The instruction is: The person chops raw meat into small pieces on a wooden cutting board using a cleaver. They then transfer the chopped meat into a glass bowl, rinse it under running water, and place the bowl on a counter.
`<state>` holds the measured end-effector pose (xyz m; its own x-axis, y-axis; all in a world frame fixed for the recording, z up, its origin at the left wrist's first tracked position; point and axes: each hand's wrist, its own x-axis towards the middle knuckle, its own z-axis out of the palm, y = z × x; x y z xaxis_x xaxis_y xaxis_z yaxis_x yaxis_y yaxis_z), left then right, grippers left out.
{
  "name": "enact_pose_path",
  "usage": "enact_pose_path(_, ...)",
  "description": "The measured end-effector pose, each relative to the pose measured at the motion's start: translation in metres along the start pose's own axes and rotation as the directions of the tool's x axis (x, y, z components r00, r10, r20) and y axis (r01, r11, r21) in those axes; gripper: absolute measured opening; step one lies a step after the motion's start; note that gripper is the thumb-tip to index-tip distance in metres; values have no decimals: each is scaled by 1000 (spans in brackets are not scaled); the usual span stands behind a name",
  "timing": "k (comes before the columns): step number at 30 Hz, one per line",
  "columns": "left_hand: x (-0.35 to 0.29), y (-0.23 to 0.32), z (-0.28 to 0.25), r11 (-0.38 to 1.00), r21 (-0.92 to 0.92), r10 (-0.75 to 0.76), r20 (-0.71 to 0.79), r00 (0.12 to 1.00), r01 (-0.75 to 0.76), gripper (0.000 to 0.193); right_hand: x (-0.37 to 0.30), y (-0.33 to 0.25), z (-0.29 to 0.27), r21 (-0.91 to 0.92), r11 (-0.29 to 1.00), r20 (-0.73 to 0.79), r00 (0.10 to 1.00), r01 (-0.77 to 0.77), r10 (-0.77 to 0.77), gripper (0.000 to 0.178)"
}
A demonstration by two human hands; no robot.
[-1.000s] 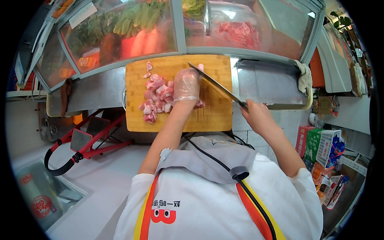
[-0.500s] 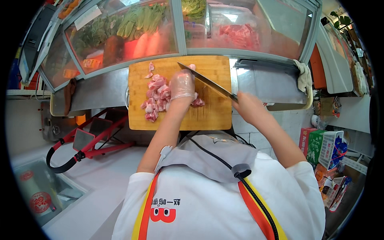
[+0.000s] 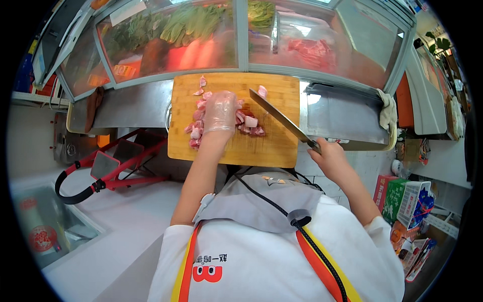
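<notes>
A wooden cutting board [image 3: 278, 146] carries a heap of chopped raw meat pieces [image 3: 195, 132]. My left hand [image 3: 220, 111], in a clear plastic glove, lies over the heap with its back up; its fingers are hidden, so what they grasp cannot be told. In my right hand [image 3: 329, 158], fingers wrapped round the handle, is a long-bladed knife [image 3: 282, 119]. The blade slants up and left above the board, apart from my left hand. One small meat piece [image 3: 262, 91] sits alone beyond the blade, and a few more pieces [image 3: 250, 122] lie right of my glove.
Behind the board runs a glass display case [image 3: 171, 45] with vegetables and packed meat. Metal counter [image 3: 128, 108] extends left, and a flat metal tray [image 3: 344, 113] lies right, with a cloth [image 3: 388, 110] at its end. A red-framed folding object [image 3: 123, 161] stands lower left.
My left hand has moved left from beside the blade onto the meat heap. The knife has drawn away to the right, still in my right hand. The view has shifted slightly.
</notes>
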<state>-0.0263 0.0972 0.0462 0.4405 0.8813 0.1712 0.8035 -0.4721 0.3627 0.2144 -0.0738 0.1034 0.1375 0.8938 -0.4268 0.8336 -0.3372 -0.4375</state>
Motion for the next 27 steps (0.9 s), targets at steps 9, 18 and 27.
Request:
enact_pose_path(9, -3, -28, -71, 651, -671, -304, 198, 932, 355, 22, 17, -2, 5, 111, 994, -163, 986, -23, 41, 25)
enact_pose_path(18, 11, -137, -54, 941, -301, -181, -69, 981, 153, 26, 21, -46, 43, -30, 981, -132, 973, 189, -192, 23)
enact_pose_path(27, 64, -107, -34, 762, -399, -337, 428, 838, 510, 20, 28, -35, 22, 178, 984, -157, 986, -32, 60, 24)
